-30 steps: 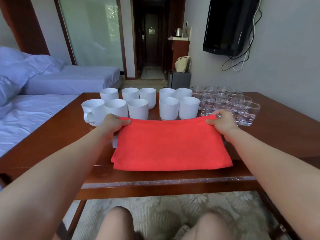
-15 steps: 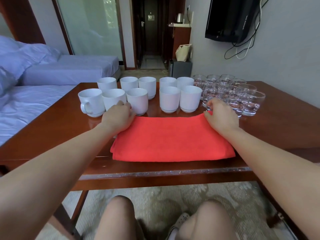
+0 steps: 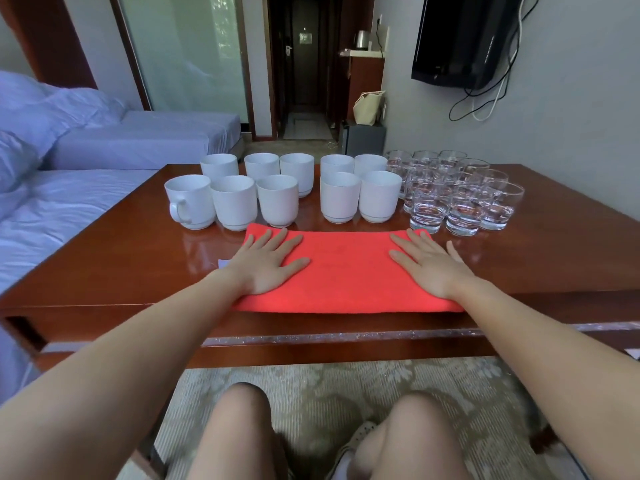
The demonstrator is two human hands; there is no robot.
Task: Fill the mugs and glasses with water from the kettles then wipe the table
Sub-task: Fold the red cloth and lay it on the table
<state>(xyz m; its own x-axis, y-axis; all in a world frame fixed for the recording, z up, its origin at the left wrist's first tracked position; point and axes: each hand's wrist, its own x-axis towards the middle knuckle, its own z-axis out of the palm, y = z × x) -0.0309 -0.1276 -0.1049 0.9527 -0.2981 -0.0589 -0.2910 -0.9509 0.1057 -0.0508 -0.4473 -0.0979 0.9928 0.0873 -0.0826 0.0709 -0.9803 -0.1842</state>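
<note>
A folded red cloth [image 3: 346, 271] lies flat on the brown wooden table [image 3: 104, 271] near its front edge. My left hand [image 3: 268, 263] rests flat on the cloth's left part, fingers straight and spread. My right hand [image 3: 429, 263] lies flat on its right part in the same way. Just behind the cloth stand several white mugs [image 3: 341, 197] in two rows. To their right is a cluster of several clear glasses [image 3: 464, 209] holding water. A metal kettle [image 3: 362, 39] stands far off on a shelf by the hallway.
Two beds with bluish sheets [image 3: 69, 188] run along the table's left side. A black TV [image 3: 460, 39] with hanging cables is on the right wall. A small white scrap [image 3: 223, 263] lies by my left wrist. Patterned carpet [image 3: 329, 382] and my knees are below the table.
Both hands let go of the cloth's far corners after laying it down and now lie flat and spread on it. The cloth sits flat on the table.
</note>
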